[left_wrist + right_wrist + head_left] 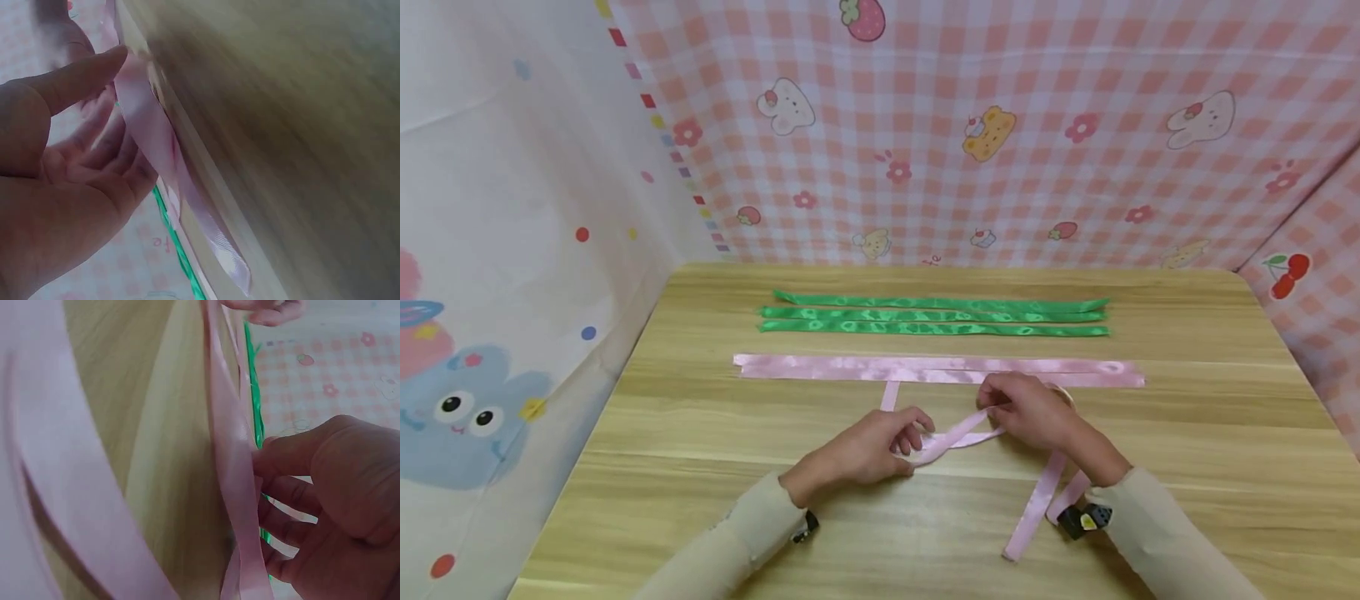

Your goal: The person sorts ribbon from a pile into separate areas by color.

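Note:
A pink satin ribbon point(958, 432) is stretched between the two hands, its strands crossing over each other. My left hand point(868, 447) holds its left part, with the thumb against the ribbon point(147, 115) and the fingers behind it in the left wrist view. On the other side, my right hand point(1033, 411) pinches the ribbon point(236, 456) between thumb and fingers. One pink end point(890, 396) sticks out above the left hand. Long pink tails point(1033, 508) hang toward the front below the right hand. The fingers partly cover where the strands meet.
Flat pink ribbons point(842, 367) lie side by side just beyond the hands. Several green ribbons point(925, 316) lie parallel behind them on the wooden table point(700, 492). A checked cloth point(865, 92) hangs along the table's back edge.

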Available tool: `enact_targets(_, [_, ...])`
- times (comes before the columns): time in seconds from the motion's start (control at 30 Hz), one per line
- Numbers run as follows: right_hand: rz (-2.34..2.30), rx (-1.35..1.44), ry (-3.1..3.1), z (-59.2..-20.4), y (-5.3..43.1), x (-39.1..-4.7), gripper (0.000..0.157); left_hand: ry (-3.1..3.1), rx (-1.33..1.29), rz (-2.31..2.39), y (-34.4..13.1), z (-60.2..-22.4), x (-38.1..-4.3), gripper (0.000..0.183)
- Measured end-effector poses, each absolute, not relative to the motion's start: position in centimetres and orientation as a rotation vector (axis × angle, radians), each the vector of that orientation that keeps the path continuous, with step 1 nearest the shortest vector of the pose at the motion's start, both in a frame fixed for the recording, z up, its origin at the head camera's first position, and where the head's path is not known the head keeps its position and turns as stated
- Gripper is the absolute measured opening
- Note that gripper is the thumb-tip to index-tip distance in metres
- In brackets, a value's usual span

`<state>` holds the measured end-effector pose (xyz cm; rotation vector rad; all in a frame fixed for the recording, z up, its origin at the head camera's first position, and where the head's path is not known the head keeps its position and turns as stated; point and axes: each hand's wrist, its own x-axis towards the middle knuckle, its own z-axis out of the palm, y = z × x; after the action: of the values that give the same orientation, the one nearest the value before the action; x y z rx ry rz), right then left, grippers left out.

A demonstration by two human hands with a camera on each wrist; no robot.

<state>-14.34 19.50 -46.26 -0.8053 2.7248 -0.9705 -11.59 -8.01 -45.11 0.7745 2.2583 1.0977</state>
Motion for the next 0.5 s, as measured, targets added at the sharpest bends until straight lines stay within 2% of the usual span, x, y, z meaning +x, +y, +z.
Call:
enact_targets(0.27, [-1.134,-0.730,2.652,-44.8,19.8,-13.5,0.024,2.129,0.827,1.127,-8.9,-45.0,-11.7,0.027])
enact_targets(0.5, [-1.345,-0.782,2.491,-42.4,20.4,-12.5,0.031,1.941,0.758,1.236,-10.4,-44.1,-11.7,0.030])
